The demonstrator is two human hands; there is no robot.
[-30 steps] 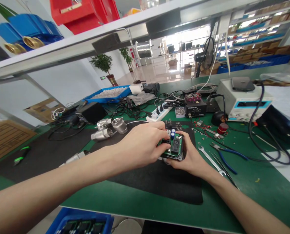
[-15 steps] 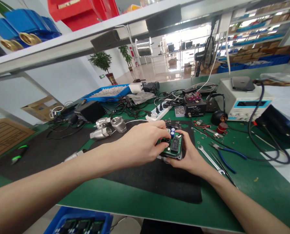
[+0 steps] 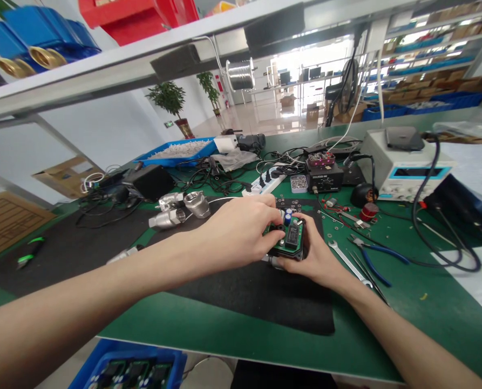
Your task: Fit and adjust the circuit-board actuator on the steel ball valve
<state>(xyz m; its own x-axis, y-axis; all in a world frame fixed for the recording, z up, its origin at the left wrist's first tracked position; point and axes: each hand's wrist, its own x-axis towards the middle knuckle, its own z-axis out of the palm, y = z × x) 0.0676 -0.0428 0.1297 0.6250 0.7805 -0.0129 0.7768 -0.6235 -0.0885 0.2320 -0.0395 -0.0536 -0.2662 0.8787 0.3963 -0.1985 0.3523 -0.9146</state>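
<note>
A small green circuit board (image 3: 292, 236) in a black housing, with a blue capacitor and a black relay on it, sits over the black mat (image 3: 260, 294). My left hand (image 3: 236, 229) curls over its left side, fingers closed on the board's edge. My right hand (image 3: 316, 256) cups the housing from the right and underneath, thumb against its side. Both hands grip the same assembly.
Silver metal fittings (image 3: 180, 208) lie to the left. A wrench (image 3: 348, 262), blue-handled pliers (image 3: 380, 259) and screws lie to the right. Behind stand a power strip (image 3: 265, 186), a soldering station (image 3: 325, 175), a bench power supply (image 3: 406, 165) and a blue tray (image 3: 180, 153). A blue bin (image 3: 131, 370) sits below the table edge.
Both hands and the board have shifted slightly up and away in the view; the grip looks the same.
</note>
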